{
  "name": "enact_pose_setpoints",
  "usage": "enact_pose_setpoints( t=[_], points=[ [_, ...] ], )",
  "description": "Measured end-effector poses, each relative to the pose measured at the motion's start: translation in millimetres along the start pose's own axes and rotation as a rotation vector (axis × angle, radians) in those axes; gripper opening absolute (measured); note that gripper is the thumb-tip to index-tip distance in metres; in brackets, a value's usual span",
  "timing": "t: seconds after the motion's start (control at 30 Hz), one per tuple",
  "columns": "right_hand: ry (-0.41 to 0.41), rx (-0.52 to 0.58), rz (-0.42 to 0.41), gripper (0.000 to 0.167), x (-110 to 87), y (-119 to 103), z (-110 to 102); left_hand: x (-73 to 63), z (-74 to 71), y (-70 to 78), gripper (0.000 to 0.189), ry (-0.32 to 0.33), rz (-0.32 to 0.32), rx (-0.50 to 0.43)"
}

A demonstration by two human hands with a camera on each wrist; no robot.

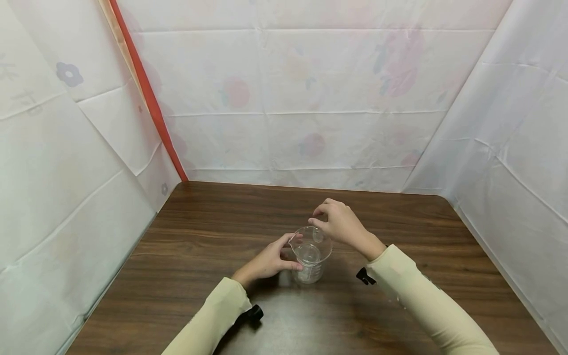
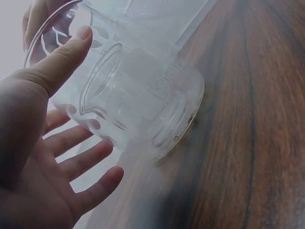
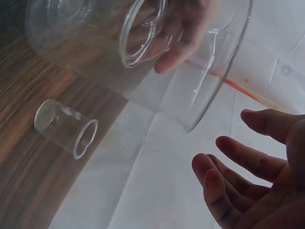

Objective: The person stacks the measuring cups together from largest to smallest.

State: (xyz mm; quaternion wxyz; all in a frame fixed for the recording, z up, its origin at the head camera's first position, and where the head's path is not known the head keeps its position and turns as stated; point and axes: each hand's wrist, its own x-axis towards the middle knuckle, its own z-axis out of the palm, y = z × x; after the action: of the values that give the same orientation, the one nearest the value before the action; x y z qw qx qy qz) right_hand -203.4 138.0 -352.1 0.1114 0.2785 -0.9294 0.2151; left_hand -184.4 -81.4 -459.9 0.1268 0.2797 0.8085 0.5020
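Observation:
A large clear glass beaker (image 1: 326,254) stands on the table with a smaller beaker (image 1: 308,253) inside it; both show in the left wrist view. My left hand (image 1: 269,260) holds the large beaker from the left, thumb along the near wall and fingers spread around the far side. Just above the rim at the back right is my right hand (image 1: 339,222), its fingers loosely bent and nothing between them. In the right wrist view these fingers are apart from the large beaker's rim. Another small glass beaker (image 3: 66,128) stands on the table beyond the large one.
The brown wood-grain table (image 1: 191,231) has white patterned curtains (image 1: 284,93) behind it and along both sides. A red strip (image 1: 151,98) runs down the back left corner. Black camera mounts sit on both wrists, below the pale sleeves (image 1: 421,296).

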Motion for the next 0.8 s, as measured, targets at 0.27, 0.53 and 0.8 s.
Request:
enact_pose_setpoints(
  t=[0.27,0.53,0.8],
  points=[
    [-0.025,0.017,0.061,0.015,2.6,10,2,1.6,2.0,-3.0,0.079,-0.002,0.024,-0.037],
    [-0.049,-0.002,0.116,0.014,4.8,22,6,1.9,2.3,-4.4,0.08,-0.007,0.023,-0.042],
    [-0.05,-0.012,0.142,0.015,6.0,28,9,2.0,1.6,-4.6,0.088,-0.01,0.021,-0.021]
  ],
)
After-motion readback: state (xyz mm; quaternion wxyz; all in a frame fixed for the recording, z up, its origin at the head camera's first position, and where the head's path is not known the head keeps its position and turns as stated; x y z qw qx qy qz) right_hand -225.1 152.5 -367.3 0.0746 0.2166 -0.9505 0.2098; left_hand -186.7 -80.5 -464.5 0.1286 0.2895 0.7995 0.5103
